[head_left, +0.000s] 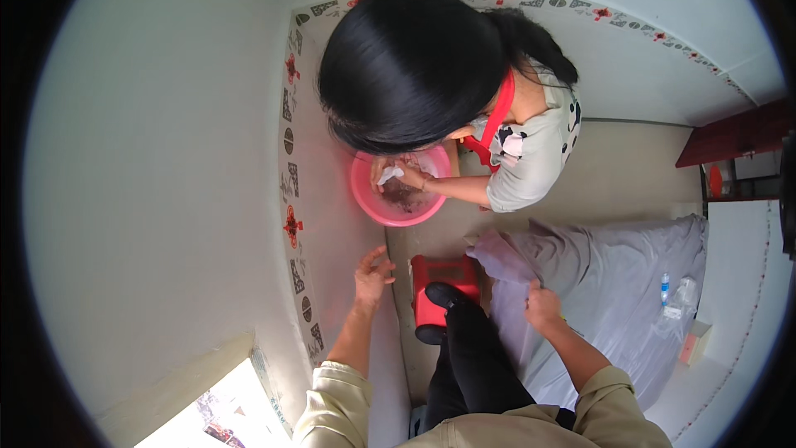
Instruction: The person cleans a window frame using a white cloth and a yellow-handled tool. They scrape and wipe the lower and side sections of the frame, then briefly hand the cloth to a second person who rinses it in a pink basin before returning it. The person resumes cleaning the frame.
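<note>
Your knee and black shoe [446, 294] sit between both hands, foot on the red stool [444, 270]. Left hand [371, 275] is spread wide, empty, by the wall. Right hand [541, 307] pinches the grey sheet [613, 282] — a hard tug could topple the small blue-capped bottle [665, 288] and clear wrapper lying on it, further right. Ahead of your hands, another person's hands work in a pink basin [398, 199] — bumping the stool could slosh it.
</note>
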The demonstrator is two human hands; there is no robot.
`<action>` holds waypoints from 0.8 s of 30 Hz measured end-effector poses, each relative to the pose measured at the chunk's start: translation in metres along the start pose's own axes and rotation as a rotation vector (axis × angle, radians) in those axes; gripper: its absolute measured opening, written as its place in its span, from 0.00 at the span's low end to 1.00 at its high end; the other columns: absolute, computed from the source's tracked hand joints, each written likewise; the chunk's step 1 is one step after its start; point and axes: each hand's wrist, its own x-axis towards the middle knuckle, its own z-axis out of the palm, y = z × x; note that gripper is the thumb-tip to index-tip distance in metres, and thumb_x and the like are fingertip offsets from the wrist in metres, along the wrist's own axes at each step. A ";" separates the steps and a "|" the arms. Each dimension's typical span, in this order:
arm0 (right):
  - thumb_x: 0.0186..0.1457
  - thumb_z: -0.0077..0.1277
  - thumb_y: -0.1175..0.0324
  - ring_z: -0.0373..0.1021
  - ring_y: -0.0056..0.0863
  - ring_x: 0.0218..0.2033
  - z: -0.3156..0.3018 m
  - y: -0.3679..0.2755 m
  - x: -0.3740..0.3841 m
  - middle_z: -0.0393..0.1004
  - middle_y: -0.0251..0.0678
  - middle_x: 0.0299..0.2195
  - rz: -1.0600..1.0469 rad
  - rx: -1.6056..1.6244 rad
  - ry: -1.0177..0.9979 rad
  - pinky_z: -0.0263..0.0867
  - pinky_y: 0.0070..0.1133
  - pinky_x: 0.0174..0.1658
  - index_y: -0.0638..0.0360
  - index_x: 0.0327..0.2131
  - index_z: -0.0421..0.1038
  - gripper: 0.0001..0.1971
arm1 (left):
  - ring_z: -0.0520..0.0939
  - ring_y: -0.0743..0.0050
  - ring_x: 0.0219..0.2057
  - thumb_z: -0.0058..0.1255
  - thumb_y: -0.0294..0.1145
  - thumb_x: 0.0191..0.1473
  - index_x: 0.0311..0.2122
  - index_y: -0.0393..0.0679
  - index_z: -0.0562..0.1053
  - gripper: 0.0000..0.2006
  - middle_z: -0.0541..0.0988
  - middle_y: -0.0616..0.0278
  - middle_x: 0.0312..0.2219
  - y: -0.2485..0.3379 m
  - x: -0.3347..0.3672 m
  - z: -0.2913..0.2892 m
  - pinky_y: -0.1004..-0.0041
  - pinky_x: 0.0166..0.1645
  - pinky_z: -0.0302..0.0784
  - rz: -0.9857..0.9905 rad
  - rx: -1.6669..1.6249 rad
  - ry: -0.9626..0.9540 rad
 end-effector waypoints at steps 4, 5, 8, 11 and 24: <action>0.44 0.61 0.72 0.77 0.50 0.37 -0.007 -0.003 -0.001 0.79 0.52 0.32 0.014 0.017 -0.061 0.73 0.39 0.42 0.64 0.42 0.62 0.22 | 0.82 0.69 0.42 0.53 0.24 0.57 0.59 0.44 0.70 0.23 0.70 0.59 0.54 0.010 0.000 -0.002 0.71 0.37 0.83 0.039 0.051 0.004; 0.44 0.61 0.71 0.77 0.50 0.37 -0.007 -0.002 -0.002 0.79 0.52 0.32 0.012 0.016 -0.054 0.73 0.39 0.42 0.64 0.42 0.62 0.23 | 0.82 0.69 0.41 0.53 0.24 0.57 0.58 0.44 0.72 0.22 0.69 0.60 0.53 0.014 0.000 -0.002 0.71 0.37 0.84 0.054 0.030 -0.001; 0.50 0.58 0.68 0.77 0.49 0.33 -0.004 0.001 -0.002 0.79 0.49 0.28 0.006 0.008 -0.010 0.72 0.40 0.40 0.64 0.41 0.62 0.18 | 0.82 0.70 0.41 0.53 0.23 0.57 0.57 0.45 0.73 0.21 0.68 0.60 0.53 0.023 0.000 -0.001 0.72 0.36 0.85 0.084 0.007 -0.005; 0.50 0.57 0.68 0.77 0.49 0.33 -0.006 -0.001 -0.002 0.79 0.49 0.28 0.005 0.003 0.001 0.72 0.40 0.40 0.64 0.41 0.63 0.18 | 0.82 0.70 0.42 0.52 0.23 0.58 0.60 0.44 0.70 0.23 0.69 0.58 0.55 0.030 -0.002 0.005 0.72 0.36 0.83 0.097 0.061 -0.012; 0.44 0.62 0.69 0.76 0.47 0.40 0.004 -0.007 0.002 0.79 0.49 0.35 0.042 -0.026 -0.059 0.73 0.37 0.44 0.65 0.43 0.62 0.23 | 0.81 0.70 0.42 0.52 0.21 0.58 0.62 0.48 0.68 0.25 0.69 0.60 0.56 0.012 0.010 0.004 0.71 0.37 0.83 0.074 0.075 -0.043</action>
